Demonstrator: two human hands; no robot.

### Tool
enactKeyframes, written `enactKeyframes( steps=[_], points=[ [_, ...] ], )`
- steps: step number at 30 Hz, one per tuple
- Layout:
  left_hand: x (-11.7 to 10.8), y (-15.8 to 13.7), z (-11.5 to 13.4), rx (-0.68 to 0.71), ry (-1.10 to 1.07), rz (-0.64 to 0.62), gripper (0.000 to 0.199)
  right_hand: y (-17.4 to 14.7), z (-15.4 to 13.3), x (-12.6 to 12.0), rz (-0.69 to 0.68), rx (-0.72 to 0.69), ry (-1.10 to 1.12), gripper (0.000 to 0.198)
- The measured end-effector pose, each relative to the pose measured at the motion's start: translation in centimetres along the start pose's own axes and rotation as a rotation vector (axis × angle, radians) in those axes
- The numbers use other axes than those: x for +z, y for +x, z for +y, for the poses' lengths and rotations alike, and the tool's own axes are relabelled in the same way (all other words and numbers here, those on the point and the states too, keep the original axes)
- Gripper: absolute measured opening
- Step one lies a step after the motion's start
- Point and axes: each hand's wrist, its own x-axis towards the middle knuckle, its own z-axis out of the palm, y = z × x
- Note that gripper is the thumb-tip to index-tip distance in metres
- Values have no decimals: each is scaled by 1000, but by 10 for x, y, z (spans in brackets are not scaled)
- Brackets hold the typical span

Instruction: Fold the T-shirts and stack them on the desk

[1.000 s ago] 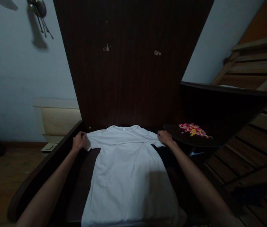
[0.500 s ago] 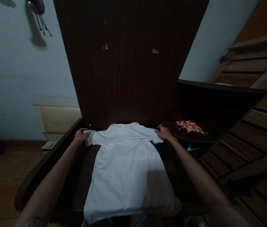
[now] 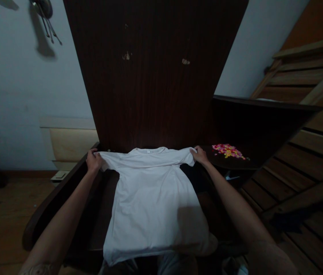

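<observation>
A white short-sleeved T-shirt (image 3: pixel 152 202) lies spread on a dark wooden desk (image 3: pixel 100 214), its neckline away from me and its hem at the near edge. My left hand (image 3: pixel 93 161) is closed on the end of the left sleeve. The end of the right sleeve is pinched in my right hand (image 3: pixel 199 155). Both sleeves are stretched out sideways, with a crease running across the chest between them. A shadow falls on the shirt's lower right part.
A tall dark panel (image 3: pixel 150 76) rises behind the desk. Small pink and yellow pieces (image 3: pixel 228 150) lie heaped on a dark surface at the right. A raised side edge (image 3: pixel 49 202) borders the desk at left. Wooden slatted furniture (image 3: pixel 299 152) stands far right.
Both sleeves are pulled straighter and higher. My left hand has moved outward and slightly up with its sleeve end; my right hand has lifted its sleeve a little.
</observation>
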Motion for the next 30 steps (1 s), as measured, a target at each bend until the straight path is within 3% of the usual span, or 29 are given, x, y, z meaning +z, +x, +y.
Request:
enactKeyframes(
  steps=[5, 7, 9, 11, 14, 18, 21, 24, 27, 30],
  points=[
    [2, -30, 0, 179, 160, -107, 45, -27, -13, 4, 144, -90, -173, 28],
    [1, -58, -1, 337, 342, -97, 44, -43, -16, 9, 59, -64, -172, 29],
    [-1, -90, -1, 416, 507, -134, 36, -59, -16, 15, -118, -38, -131, 38],
    [-3, -120, -2, 449, 606, -194, 40, -73, -15, 23, -257, -63, -77, 40],
    [-1, -150, -3, 425, 627, -280, 38, -88, -10, 32, -320, -136, 43, 28],
    [4, -159, -5, 322, 319, -376, 23, -104, -8, 34, -289, -117, 378, 33],
    [3, -156, -10, 90, -100, -404, 27, -119, -8, 28, -272, -9, 764, 38],
    [-5, -155, -17, -104, -411, -340, 37, -137, -5, 21, -232, 113, 1058, 43],
    [-18, -159, -24, -215, -547, -321, 51, -154, 2, 18, -163, 165, 1181, 46],
    [-30, -166, -31, -287, -564, -343, 64, -168, 10, 20, -143, 166, 1130, 49]
  ],
)
